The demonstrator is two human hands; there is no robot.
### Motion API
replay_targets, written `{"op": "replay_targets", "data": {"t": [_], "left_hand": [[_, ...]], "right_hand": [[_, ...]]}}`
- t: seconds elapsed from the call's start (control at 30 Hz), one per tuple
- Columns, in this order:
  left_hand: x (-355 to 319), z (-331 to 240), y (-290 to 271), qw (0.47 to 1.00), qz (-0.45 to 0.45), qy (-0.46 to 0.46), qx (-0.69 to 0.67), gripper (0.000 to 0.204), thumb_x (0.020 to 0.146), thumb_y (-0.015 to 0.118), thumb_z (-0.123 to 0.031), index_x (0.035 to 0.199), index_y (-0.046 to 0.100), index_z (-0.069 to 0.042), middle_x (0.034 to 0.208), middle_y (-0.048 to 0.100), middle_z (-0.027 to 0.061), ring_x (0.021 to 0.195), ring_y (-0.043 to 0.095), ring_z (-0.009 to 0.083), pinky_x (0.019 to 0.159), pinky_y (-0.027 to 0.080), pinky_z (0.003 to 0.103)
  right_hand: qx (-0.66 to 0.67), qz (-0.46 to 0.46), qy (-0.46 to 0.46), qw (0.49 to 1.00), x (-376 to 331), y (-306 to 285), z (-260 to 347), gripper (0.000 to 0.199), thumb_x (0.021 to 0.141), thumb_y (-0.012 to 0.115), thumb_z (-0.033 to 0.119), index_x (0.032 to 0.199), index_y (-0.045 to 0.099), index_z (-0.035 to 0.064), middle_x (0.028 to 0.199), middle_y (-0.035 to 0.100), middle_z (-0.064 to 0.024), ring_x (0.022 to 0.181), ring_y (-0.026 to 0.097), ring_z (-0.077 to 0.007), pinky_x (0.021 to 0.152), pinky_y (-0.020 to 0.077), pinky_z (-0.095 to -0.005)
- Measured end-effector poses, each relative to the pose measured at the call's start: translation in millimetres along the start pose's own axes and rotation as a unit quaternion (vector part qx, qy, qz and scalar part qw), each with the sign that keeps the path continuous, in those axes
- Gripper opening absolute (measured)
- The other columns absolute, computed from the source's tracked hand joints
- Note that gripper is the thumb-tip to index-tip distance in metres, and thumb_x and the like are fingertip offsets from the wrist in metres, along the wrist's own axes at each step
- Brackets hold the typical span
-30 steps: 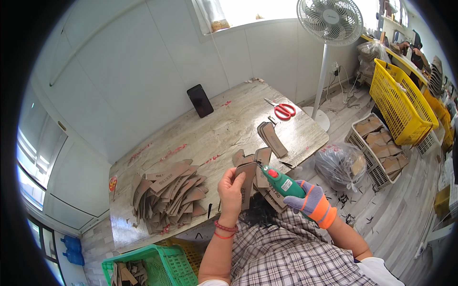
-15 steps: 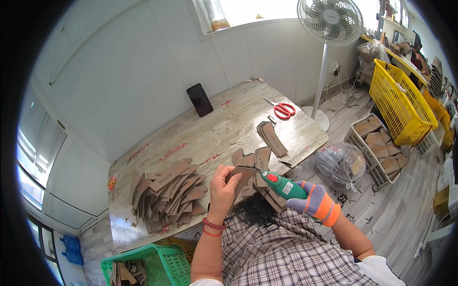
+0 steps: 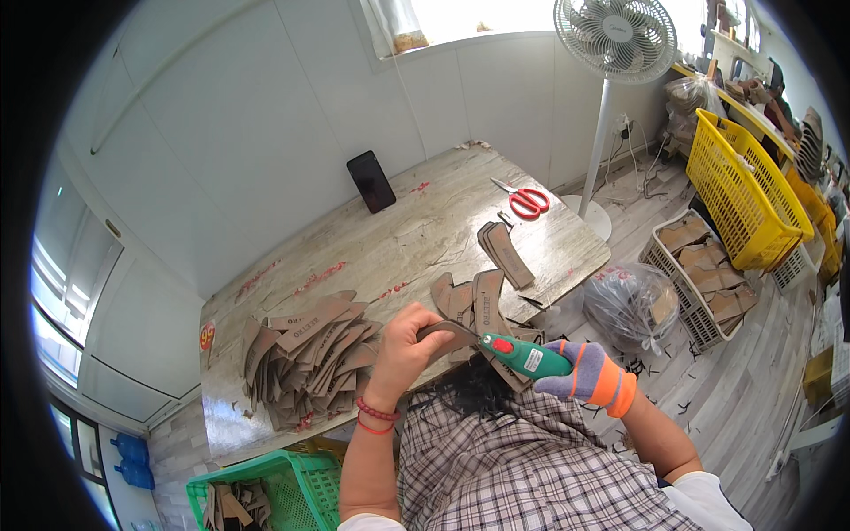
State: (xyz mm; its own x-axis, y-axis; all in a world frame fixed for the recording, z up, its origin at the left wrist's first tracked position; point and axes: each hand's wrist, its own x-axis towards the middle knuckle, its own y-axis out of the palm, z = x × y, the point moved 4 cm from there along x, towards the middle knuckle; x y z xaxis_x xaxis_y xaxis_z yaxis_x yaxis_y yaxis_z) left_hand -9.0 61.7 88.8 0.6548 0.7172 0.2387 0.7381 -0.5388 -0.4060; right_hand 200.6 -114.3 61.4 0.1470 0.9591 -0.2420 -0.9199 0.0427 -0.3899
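Note:
My bare left hand (image 3: 400, 354), with red bands at the wrist, pinches a curved brown strip (image 3: 453, 338) of leather-like material. My right hand (image 3: 589, 379), in a grey and orange glove, is wrapped round a green electric cutter (image 3: 531, 358) with a red switch. Its tip meets the strip's right end; the exact contact is too small to make out. Just beyond my hands, similar printed strips (image 3: 487, 301) lie overlapping at the table edge. A large loose pile of strips (image 3: 305, 354) sits to the left. Thin black offcuts (image 3: 469, 389) cover my lap.
On the table (image 3: 416, 221) are a small stack of strips (image 3: 506, 254), red-handled scissors (image 3: 529, 203) and a black phone (image 3: 371, 183) against the wall. A green basket (image 3: 292, 482) stands lower left. At right are a plastic bag (image 3: 630, 305), yellow crate (image 3: 744, 195) and fan (image 3: 615, 40).
My left hand has moved slightly left and tilted the strip flatter. The cutter has shifted a little down and turned more level, still in my right hand.

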Motion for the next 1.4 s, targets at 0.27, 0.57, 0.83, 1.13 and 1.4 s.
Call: {"op": "replay_targets", "data": {"t": [0.27, 0.57, 0.83, 1.13, 1.4], "left_hand": [[3.0, 4.7, 11.3, 0.996, 0.074, -0.039, -0.016, 0.013, 0.076, 0.072, -0.005, 0.082, 0.066, 0.004, 0.077, 0.054, 0.0010, 0.073, 0.048, 0.0092, 0.066, 0.038, 0.024], [21.2, 46.6, 2.7, 0.994, -0.046, -0.079, -0.058, 0.013, 0.081, 0.070, -0.007, 0.083, 0.064, 0.004, 0.077, 0.062, 0.0017, 0.073, 0.056, 0.0083, 0.065, 0.046, 0.023], [-40.1, 147.6, 4.8, 0.698, -0.372, -0.230, -0.567, 0.007, 0.087, 0.055, 0.000, 0.093, 0.057, 0.002, 0.092, 0.063, 0.0173, 0.086, 0.065, 0.0317, 0.077, 0.055, 0.044], [-35.4, 87.9, 71.6, 0.803, -0.221, -0.179, -0.524, 0.007, 0.090, 0.063, -0.001, 0.096, 0.060, -0.001, 0.090, 0.069, 0.0081, 0.080, 0.067, 0.0184, 0.072, 0.054, 0.032], [-30.6, 79.7, 72.7, 0.836, -0.240, -0.161, -0.466, 0.009, 0.088, 0.066, 0.000, 0.096, 0.063, 0.001, 0.093, 0.070, 0.0103, 0.077, 0.067, 0.0161, 0.072, 0.056, 0.029]], "right_hand": [[0.000, -0.003, -0.009, 1.000, 0.0, 3.5, 2.8, 0.062, 0.075, 0.083, 0.040, 0.119, 0.062, 0.0014, 0.092, 0.071, -0.0086, 0.078, 0.066, -0.0114, 0.074, 0.0532, -0.0265], [0.067, -0.044, 0.009, 0.997, 7.1, 9.6, 3.9, 0.058, 0.076, 0.082, 0.037, 0.118, 0.062, 0.0008, 0.083, 0.071, -0.0058, 0.065, 0.063, -0.0072, 0.061, 0.0515, -0.0224], [0.095, -0.056, 0.021, 0.994, 6.3, 22.0, -23.8, 0.049, 0.079, 0.081, 0.029, 0.114, 0.062, -0.0001, 0.076, 0.066, -0.0002, 0.062, 0.057, -0.0049, 0.055, 0.0462, -0.0217], [0.025, -0.056, 0.072, 0.996, 3.8, 35.5, -30.9, 0.061, 0.075, 0.081, 0.045, 0.114, 0.063, 0.0016, 0.078, 0.070, -0.0087, 0.066, 0.067, -0.0145, 0.064, 0.0531, -0.0278], [0.006, -0.066, 0.048, 0.997, 6.4, 39.2, -33.5, 0.063, 0.073, 0.081, 0.047, 0.115, 0.063, 0.0026, 0.089, 0.071, -0.0126, 0.080, 0.070, -0.0202, 0.074, 0.0543, -0.0297]]}}
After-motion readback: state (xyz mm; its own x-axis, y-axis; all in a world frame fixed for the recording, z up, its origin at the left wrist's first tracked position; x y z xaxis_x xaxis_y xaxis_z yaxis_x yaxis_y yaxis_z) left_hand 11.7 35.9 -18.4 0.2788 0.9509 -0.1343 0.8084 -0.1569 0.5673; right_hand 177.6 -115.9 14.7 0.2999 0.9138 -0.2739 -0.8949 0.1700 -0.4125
